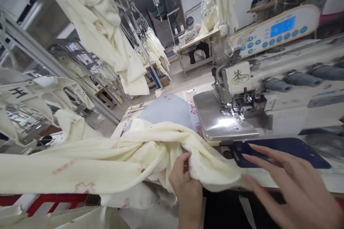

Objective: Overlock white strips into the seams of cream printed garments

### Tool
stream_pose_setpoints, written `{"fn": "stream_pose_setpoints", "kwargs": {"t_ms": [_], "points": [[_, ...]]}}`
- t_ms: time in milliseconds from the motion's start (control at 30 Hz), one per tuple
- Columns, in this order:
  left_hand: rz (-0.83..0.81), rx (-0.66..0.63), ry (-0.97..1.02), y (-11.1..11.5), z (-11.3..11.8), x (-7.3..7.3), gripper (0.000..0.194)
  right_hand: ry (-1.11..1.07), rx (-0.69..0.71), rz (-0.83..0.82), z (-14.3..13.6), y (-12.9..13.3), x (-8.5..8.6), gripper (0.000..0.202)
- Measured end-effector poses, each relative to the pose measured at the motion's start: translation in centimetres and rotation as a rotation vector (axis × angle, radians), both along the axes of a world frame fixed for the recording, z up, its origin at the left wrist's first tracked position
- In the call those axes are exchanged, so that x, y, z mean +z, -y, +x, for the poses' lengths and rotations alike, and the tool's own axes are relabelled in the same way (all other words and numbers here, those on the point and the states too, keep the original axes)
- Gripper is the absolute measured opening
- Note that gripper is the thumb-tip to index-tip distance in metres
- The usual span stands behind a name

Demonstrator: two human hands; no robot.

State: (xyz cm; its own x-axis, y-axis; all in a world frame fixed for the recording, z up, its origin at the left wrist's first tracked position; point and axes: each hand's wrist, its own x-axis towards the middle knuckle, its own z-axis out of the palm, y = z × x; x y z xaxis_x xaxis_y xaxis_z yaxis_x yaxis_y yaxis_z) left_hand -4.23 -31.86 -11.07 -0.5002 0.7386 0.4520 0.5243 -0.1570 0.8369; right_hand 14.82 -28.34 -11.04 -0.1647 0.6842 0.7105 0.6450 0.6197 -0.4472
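Observation:
Cream fabric (161, 139) with reddish printed marks lies bunched across the table's front edge and stretches off to the left. My left hand (186, 186) is closed on a fold of it, thumb and fingers pinched near its middle. My right hand (292, 182), slightly blurred, has its fingers spread beside the fabric's right end; nothing is visible in its grasp. Beyond the hands, the sewing machine (236, 111) has a shiny metal plate (220, 118). No fabric shows under its needles.
A dark blue flat object (290, 152) lies below the machine, partly behind my right hand. Cream garments (107, 32) hang from a rail at upper left. A white plastic rack (40, 93) stands left. A person (197, 35) sits at another machine farther back.

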Motion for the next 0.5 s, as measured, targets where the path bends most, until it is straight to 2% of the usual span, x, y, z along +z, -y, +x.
{"fn": "stream_pose_setpoints", "kwargs": {"t_ms": [67,133,200,267,400,500], "points": [[0.080,-0.041,-0.218,0.1,0.5,1.1,0.029,0.143,0.135,0.123,-1.4,0.3,0.2,0.042],[0.148,-0.091,-0.386,-0.1,1.0,2.0,0.036,0.224,0.253,0.195,-2.9,0.2,0.8,0.042],[0.186,-0.112,-0.475,-0.4,1.0,2.7,0.046,0.227,0.280,0.215,-3.8,-0.5,1.5,0.034],[0.184,-0.114,-0.517,-0.8,0.4,2.9,0.054,0.205,0.268,0.212,-3.6,-1.4,2.1,0.034],[0.039,-0.148,-0.456,-0.7,-1.5,2.4,0.057,0.174,0.179,0.242,-1.5,-2.5,3.4,0.041],[-0.082,-0.260,-0.165,0.3,-2.7,2.8,0.044,0.137,0.067,0.186,0.2,-2.5,3.6,0.042]]}}
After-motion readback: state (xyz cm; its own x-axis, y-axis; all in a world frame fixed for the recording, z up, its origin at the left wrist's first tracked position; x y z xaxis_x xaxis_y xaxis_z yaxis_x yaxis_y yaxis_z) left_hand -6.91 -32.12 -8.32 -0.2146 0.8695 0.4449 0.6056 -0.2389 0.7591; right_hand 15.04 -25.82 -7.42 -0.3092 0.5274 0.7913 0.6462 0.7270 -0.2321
